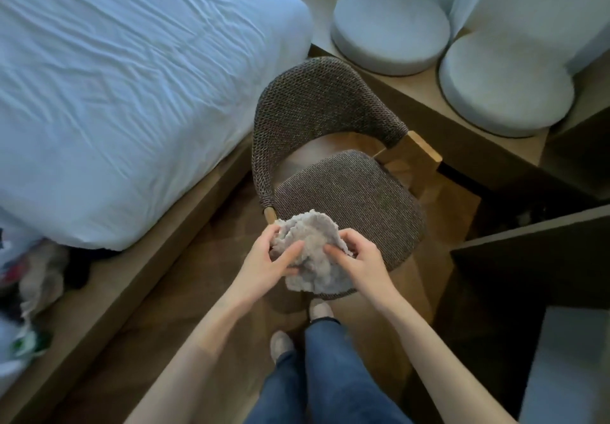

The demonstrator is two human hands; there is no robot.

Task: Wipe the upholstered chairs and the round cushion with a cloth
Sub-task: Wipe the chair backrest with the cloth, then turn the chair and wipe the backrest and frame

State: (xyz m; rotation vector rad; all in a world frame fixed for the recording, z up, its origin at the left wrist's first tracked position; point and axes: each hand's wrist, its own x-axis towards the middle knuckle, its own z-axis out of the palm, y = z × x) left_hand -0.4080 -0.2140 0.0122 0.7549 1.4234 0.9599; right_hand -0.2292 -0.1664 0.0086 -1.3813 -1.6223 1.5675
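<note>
A brown woven upholstered chair (350, 192) with a curved backrest and wooden legs stands in front of me. Above its front edge I hold a crumpled pale grey cloth (313, 245) in both hands. My left hand (267, 258) grips the cloth's left side, thumb on top. The cloth's right side is pinched by my right hand (359, 258). Two round pale cushions lie on a wooden platform behind the chair, one (389, 27) further back and one (505, 86) to the right.
A bed with a white sheet (132, 93) on a wooden base fills the left. Clothes and clutter (29, 291) lie on the base's near end. A dark cabinet (528, 291) stands at the right. My legs and feet (317, 341) stand on the wooden floor.
</note>
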